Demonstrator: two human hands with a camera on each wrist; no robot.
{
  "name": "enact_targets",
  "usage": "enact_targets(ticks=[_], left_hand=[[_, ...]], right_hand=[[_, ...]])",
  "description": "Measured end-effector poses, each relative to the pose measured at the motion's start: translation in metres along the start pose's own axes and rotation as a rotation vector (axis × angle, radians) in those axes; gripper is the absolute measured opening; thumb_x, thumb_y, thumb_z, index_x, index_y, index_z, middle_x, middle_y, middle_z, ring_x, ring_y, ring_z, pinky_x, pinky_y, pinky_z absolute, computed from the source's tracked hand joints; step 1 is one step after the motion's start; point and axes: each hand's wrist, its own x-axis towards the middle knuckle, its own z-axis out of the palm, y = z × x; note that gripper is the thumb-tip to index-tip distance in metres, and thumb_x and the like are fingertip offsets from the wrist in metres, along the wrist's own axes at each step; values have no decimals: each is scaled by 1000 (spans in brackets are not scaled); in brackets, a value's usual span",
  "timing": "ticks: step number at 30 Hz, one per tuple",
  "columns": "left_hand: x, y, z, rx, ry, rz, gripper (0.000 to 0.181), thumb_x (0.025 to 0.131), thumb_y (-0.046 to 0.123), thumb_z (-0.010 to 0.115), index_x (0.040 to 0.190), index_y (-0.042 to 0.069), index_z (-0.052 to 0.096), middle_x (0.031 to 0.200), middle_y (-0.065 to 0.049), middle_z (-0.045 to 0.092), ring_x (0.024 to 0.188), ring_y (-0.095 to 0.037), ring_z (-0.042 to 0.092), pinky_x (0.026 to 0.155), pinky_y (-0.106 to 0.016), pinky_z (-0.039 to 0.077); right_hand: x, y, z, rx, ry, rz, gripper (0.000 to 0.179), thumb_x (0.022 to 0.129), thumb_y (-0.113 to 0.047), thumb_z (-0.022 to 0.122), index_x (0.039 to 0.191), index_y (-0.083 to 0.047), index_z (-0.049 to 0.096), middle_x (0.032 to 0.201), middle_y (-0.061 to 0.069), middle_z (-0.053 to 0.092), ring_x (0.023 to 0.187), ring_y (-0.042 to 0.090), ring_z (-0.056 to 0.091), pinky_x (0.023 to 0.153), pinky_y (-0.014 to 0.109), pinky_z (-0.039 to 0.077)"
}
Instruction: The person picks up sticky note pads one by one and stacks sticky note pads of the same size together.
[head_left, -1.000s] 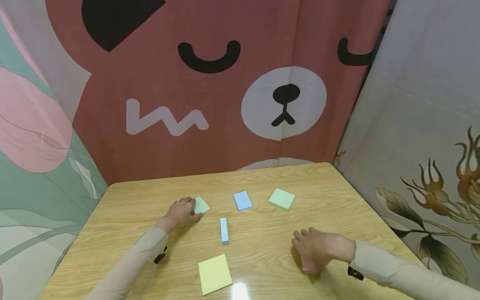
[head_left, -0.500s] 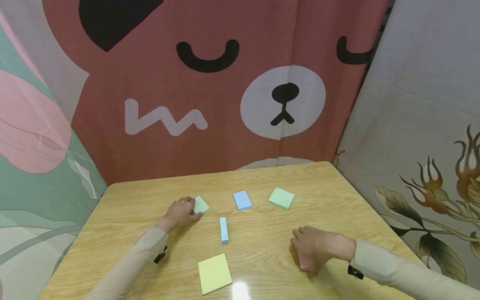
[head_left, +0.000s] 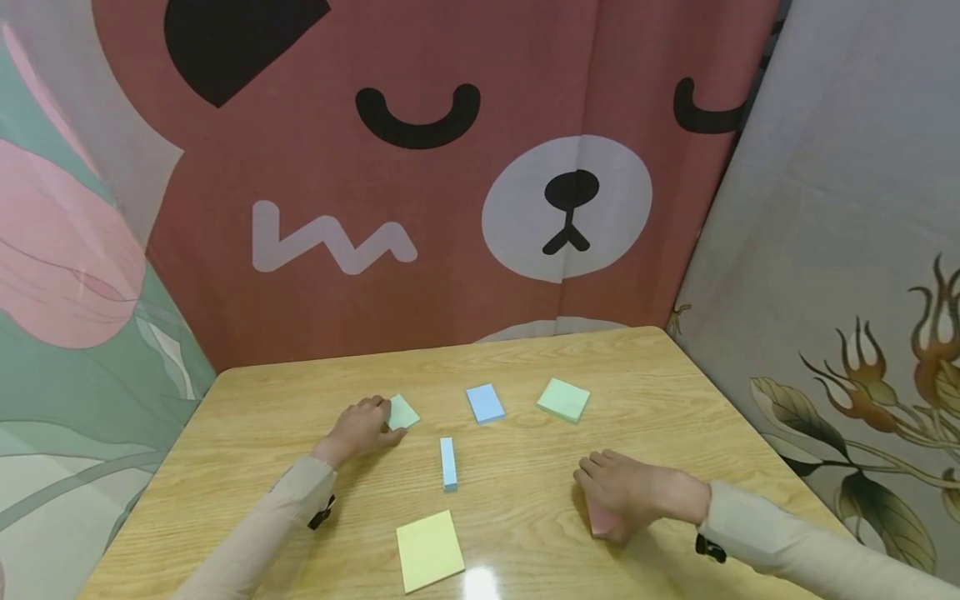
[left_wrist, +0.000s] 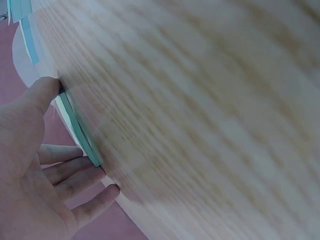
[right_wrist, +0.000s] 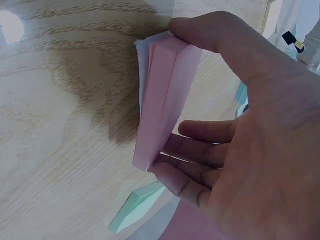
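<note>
My left hand (head_left: 360, 431) rests at the far left of the table around a small light green sticky note pad (head_left: 403, 412). In the left wrist view its thumb is at one end of the green pad (left_wrist: 80, 130) and its fingertips are at the other. Over the right side of the table, my right hand (head_left: 626, 493) grips a pink sticky note pad (head_left: 602, 518) between thumb and fingertips. The right wrist view shows this pink pad (right_wrist: 162, 100) standing on edge, with a pale sheet (right_wrist: 144, 70) along its side.
Between the hands lie a narrow light blue pad (head_left: 448, 463) and, closer to me, a yellow pad (head_left: 430, 550). Farther back are a blue pad (head_left: 485, 403) and a larger green pad (head_left: 563, 399). Printed curtains (head_left: 420, 308) border the wooden table (head_left: 525, 467).
My right hand has slid a little to the left and slightly away from me, carrying the pink pad. The left hand stays where it was, at the green pad.
</note>
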Motion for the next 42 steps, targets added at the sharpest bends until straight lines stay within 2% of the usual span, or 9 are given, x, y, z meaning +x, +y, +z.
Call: enact_targets(ticks=[8,13,18,23,27,34,42], left_hand=[[0,-1,0,13,5,8,55,92,38,70,117,-10,62,114,-23,62,91,-31,60,70,-46,52],[0,0,-2,8,1,1,55,92,38,70,116,-10,62,115,-23,62,91,-31,60,70,-45,52],[-1,0,-2,11,4,-2,55,92,38,70,116,-10,62,115,-23,62,90,-30,59,69,-45,51],[-1,0,-2,10,8,3,55,92,39,71,116,-10,62,113,-22,62,89,-30,59,68,-44,51],[0,0,-2,12,18,8,55,92,38,71,116,-11,62,114,-23,62,92,-32,60,70,-46,52],[0,2,1,12,4,8,54,91,38,71,115,-9,63,114,-21,62,91,-30,59,69,-43,52],[1,0,2,16,10,-5,52,91,39,71,113,-8,64,114,-20,62,93,-31,59,72,-45,52]], right_hand=[[4,1,3,-37,84,-46,63,78,-51,74,118,-6,54,113,6,56,103,19,52,94,38,46],[6,1,2,-56,154,-56,61,78,-54,73,114,-8,56,105,2,53,95,17,50,85,37,47],[9,2,3,-5,184,-77,59,76,-49,76,114,-8,56,103,0,51,91,13,47,78,34,46],[11,2,5,41,203,-105,56,79,-47,76,114,-8,57,104,0,52,90,11,46,78,32,50],[14,3,7,37,224,-106,54,82,-49,73,113,-8,57,103,0,52,88,10,45,77,28,49],[19,2,11,28,226,-101,58,82,-52,72,116,-6,58,107,3,56,90,11,50,85,32,50],[24,2,9,28,263,-112,65,80,-48,76,124,-4,57,115,6,56,103,18,57,95,38,49]])
